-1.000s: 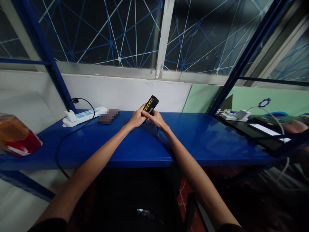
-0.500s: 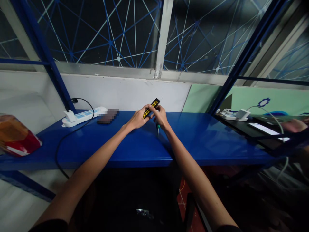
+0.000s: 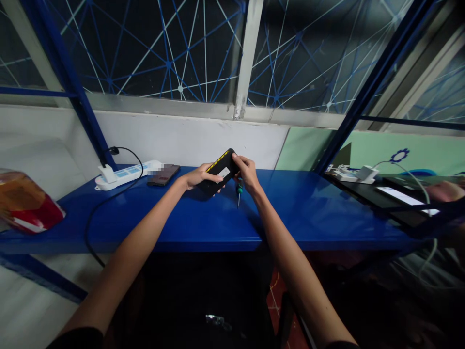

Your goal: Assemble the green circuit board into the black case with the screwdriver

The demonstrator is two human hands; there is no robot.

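A thin black box that looks like a network switch [image 3: 215, 186], with a yellow strip of ports along its upper edge and a white label on its broad face, is held tilted above the blue table. My left hand [image 3: 202, 177] closes around its left end, thumb across the face near the label. At the upper right corner, my right hand [image 3: 247, 170] grips it between thumb and fingers. Just below the right hand is a green-and-black screwdriver [image 3: 239, 190], shaft pointing down; whether it lies on the table or hangs from those fingers, I cannot tell.
A white power strip [image 3: 118, 178] with a black cable and a dark phone [image 3: 164, 175] lie at the left. A red-and-orange package [image 3: 31, 203] stands at the far left. Right, a lit phone [image 3: 405, 198] and white charger [image 3: 366, 173] lie near another person's hand [image 3: 445, 190].
The switch has been turned, so its broad labelled face now shows instead of the row of yellow ports. My left hand has moved left and down; my right hand has shifted slightly right.
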